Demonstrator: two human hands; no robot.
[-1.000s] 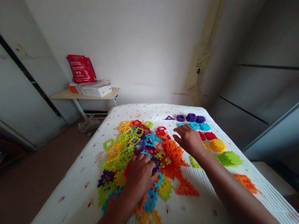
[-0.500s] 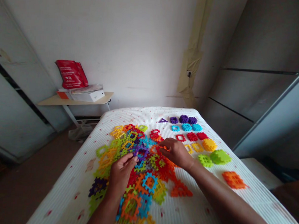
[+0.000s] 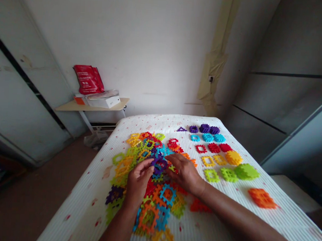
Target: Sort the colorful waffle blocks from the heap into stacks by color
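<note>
Less gap: right hand (image 3: 184, 173) now beside purple block (image 3: 159, 166).

The one camera rides on the person's head, facing forward and down — close over a heap of plastic lattice tiles (image 3: 149, 148) at 6 o'clock, with the bed's far edge (image 3: 166, 119) and a white wall (image 3: 153, 52) at 12 o'clock.

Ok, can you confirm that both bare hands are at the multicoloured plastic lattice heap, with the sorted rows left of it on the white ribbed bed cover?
No: in the head view, the sorted rows lie right of the multicoloured heap, not left. The left hand and right hand are at the heap, on the white ribbed bed cover.
</note>
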